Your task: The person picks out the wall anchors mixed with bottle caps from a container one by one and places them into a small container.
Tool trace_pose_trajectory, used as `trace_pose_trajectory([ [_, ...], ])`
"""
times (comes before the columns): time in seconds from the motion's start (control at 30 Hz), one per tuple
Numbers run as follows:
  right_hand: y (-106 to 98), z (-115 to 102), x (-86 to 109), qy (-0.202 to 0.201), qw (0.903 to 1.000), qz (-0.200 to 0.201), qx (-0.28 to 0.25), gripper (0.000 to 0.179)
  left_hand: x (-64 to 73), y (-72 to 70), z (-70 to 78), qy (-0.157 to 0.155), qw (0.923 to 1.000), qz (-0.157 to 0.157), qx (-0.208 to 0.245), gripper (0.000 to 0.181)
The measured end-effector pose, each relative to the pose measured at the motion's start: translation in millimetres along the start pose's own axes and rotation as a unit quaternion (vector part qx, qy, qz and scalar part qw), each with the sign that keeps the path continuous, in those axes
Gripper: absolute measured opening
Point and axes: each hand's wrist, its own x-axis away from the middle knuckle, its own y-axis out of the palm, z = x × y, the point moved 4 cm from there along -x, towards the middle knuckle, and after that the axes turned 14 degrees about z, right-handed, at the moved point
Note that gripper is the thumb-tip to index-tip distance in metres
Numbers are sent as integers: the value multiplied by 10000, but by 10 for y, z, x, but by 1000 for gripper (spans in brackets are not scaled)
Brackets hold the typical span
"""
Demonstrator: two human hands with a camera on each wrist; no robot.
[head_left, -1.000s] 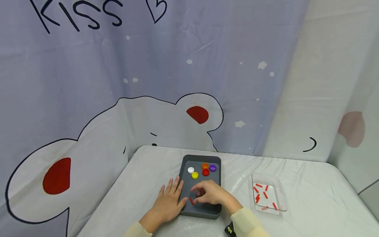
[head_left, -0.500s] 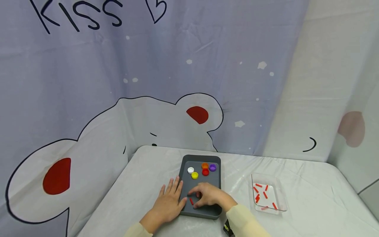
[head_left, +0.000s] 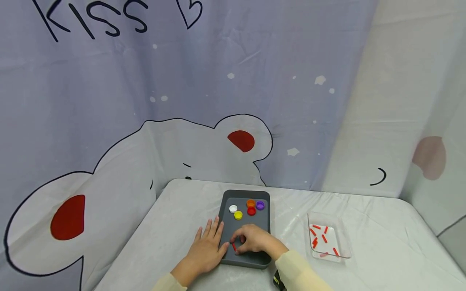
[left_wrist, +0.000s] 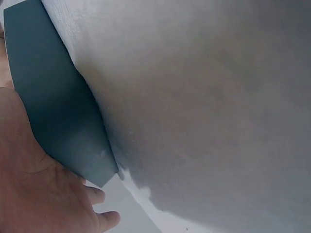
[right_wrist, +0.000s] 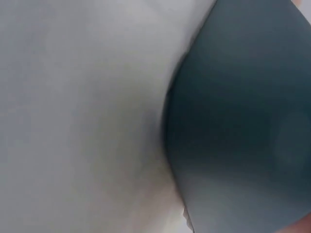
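Observation:
A dark grey tray (head_left: 251,262) lies on the white-covered table. My left hand (head_left: 204,254) rests with outspread, straight fingers along the tray's left side, its thumb over the rim near a small red stick (head_left: 234,247). Over the tray's near half, my right hand (head_left: 256,238) pinches that stick end to end between index finger and thumb. Farther up in the tray are small round cap-like pieces: white (head_left: 233,209), yellow (head_left: 238,215), red (head_left: 251,211), orange (head_left: 251,203) and purple (head_left: 260,205). The left wrist view shows the left hand against the tray's outer wall (left_wrist: 58,92).
To the right of the tray stands a clear plastic box (head_left: 346,242) with several red sticks (head_left: 324,238) in it. A printed curtain (head_left: 204,81) hangs behind the table (head_left: 386,242). The right wrist view holds mostly the tray's outer wall (right_wrist: 238,111).
My right hand has come down and slightly left, and its index finger and thumb have moved onto the ends of the red stick. The left hand stays in place.

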Motion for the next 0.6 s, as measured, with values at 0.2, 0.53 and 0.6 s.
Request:
trace_pose_trajectory([
  [0.2,17,-16,10,-74,9999,75,-6,25,19,3,2,4,10000,29,62,69],
  [0.53,8,-2,10,150,9998,-28,153,20,8,24,-15,38,9998,92,159,68],
  [0.6,-6,-5,4,179,9996,-50,227,19,3,20,-21,3,9998,69,166,68],
])
